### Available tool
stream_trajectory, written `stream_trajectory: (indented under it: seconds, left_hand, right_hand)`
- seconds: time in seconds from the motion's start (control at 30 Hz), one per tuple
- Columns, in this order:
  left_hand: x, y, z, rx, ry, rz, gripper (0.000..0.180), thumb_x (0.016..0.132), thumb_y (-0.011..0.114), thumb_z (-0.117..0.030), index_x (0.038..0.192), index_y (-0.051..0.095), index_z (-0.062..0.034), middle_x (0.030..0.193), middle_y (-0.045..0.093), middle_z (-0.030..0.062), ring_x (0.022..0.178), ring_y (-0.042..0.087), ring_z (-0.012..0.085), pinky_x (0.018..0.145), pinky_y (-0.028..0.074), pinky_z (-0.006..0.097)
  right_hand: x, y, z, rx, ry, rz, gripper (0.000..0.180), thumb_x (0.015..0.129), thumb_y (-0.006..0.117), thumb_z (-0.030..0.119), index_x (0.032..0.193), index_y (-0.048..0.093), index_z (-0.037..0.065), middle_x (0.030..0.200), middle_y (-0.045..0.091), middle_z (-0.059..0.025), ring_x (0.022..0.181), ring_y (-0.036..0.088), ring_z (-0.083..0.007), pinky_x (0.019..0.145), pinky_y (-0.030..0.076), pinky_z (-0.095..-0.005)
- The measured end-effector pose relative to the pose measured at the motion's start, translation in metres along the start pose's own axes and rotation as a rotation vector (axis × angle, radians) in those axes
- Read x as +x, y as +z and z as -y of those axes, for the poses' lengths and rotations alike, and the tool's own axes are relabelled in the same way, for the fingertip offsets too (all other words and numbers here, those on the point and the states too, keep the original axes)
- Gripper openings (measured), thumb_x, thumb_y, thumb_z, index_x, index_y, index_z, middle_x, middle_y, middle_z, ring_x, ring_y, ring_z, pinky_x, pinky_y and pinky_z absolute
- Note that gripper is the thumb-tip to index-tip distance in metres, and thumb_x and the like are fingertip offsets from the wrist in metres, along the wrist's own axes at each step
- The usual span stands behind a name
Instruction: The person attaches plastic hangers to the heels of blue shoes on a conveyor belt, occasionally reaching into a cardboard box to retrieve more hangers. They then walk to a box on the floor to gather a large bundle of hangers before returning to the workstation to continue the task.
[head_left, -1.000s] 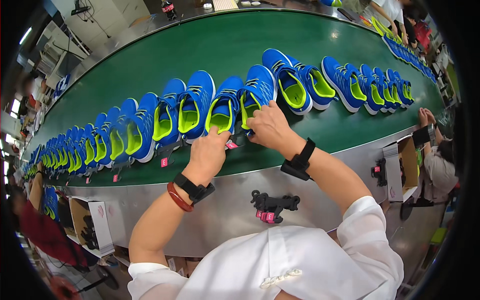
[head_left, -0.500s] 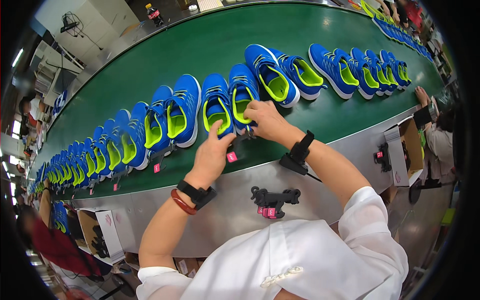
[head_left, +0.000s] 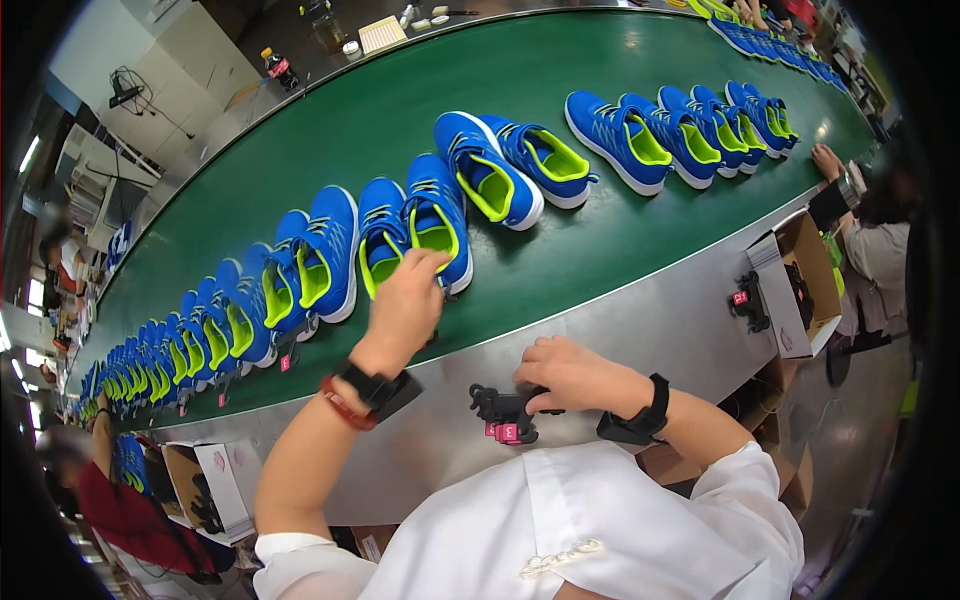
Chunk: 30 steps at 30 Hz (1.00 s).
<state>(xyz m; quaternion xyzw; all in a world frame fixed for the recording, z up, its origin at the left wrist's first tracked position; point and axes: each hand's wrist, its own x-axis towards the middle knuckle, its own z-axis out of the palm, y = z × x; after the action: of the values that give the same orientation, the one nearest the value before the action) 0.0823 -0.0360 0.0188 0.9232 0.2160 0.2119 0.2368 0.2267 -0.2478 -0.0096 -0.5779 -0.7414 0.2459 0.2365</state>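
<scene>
Blue shoes with lime-green linings stand in a long row on a green belt. In front of me is a pair: the left shoe [head_left: 381, 212] and, close beside it, the right shoe [head_left: 436, 190]. At the heels of this pair, my left hand [head_left: 403, 308] is closed, its fingertips at the right shoe's collar. A bit of black hook shows under that heel. Lower down, my right hand [head_left: 575, 375] has its fingers curled round a black plastic shoe hanger [head_left: 497, 403] in a small pile with pink tags, on the metal ledge. Its fingers partly cover the pile.
Another shoe pair [head_left: 490, 180] stands to the right, with more beyond. Open cardboard boxes of black hangers stand at the right [head_left: 795, 290] and left [head_left: 205, 480]. Another black hanger [head_left: 748, 302] lies by the right box. Co-workers are at both sides. A bottle [head_left: 280, 68] stands across the belt.
My right hand has left the shoe heel and come down to the hanger pile. My left hand has shifted to the right shoe's collar. The view has turned slightly, and the shoes appear farther left.
</scene>
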Motion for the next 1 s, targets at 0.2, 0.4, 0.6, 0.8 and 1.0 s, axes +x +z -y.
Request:
stream_trajectory:
  seconds: [0.2, 0.4, 0.6, 0.8, 1.0]
  left_hand:
    - [0.08, 0.07, -0.018, 0.008, -0.091, 0.063, 0.04, 0.084, 0.061, -0.013, 0.121, 0.051, 0.0004, 0.114, 0.057, 0.0202, 0.104, 0.057, 0.04, 0.087, 0.048, 0.043]
    - [0.105, 0.121, -0.019, -0.056, -0.217, 0.164, 0.036, 0.089, 0.059, -0.02, 0.12, 0.052, -0.0032, 0.109, 0.061, 0.0252, 0.102, 0.057, 0.0424, 0.086, 0.046, 0.044]
    - [0.127, 0.136, -0.033, -0.253, -0.118, 0.133, 0.028, 0.089, 0.057, -0.018, 0.111, 0.056, -0.0015, 0.102, 0.063, 0.0251, 0.097, 0.058, 0.0424, 0.082, 0.046, 0.044]
    - [0.127, 0.113, -0.054, -0.057, -0.181, 0.27, 0.026, 0.086, 0.061, -0.021, 0.101, 0.058, -0.0003, 0.093, 0.065, 0.0242, 0.09, 0.061, 0.0415, 0.078, 0.048, 0.048]
    - [0.092, 0.089, -0.039, 0.215, -0.067, 0.34, 0.026, 0.08, 0.067, -0.018, 0.095, 0.059, 0.0016, 0.09, 0.065, 0.0231, 0.085, 0.063, 0.0408, 0.074, 0.049, 0.048]
  right_hand:
    - [-0.008, 0.011, -0.008, 0.034, 0.021, 0.042, 0.025, 0.067, 0.078, 0.024, 0.081, 0.064, 0.009, 0.078, 0.058, -0.0063, 0.08, 0.055, -0.0273, 0.073, 0.044, -0.0375]
    - [-0.021, 0.017, -0.016, 0.207, 0.09, -0.017, 0.022, 0.073, 0.074, 0.027, 0.078, 0.062, 0.009, 0.078, 0.059, -0.0057, 0.081, 0.056, -0.0268, 0.075, 0.042, -0.038]
    - [-0.023, 0.007, -0.019, 0.266, 0.149, 0.047, 0.022, 0.074, 0.073, 0.025, 0.076, 0.06, 0.008, 0.077, 0.06, -0.0061, 0.081, 0.056, -0.0266, 0.075, 0.041, -0.0377]
    - [-0.026, -0.001, -0.03, 0.509, 0.24, 0.05, 0.018, 0.079, 0.07, 0.02, 0.075, 0.059, 0.006, 0.075, 0.059, -0.0071, 0.075, 0.057, -0.0232, 0.068, 0.044, -0.0365]
    - [-0.022, -0.02, -0.045, 1.138, 0.505, -0.211, 0.015, 0.091, 0.058, 0.019, 0.096, 0.054, 0.005, 0.075, 0.06, -0.0043, 0.064, 0.059, -0.0116, 0.058, 0.048, -0.0264]
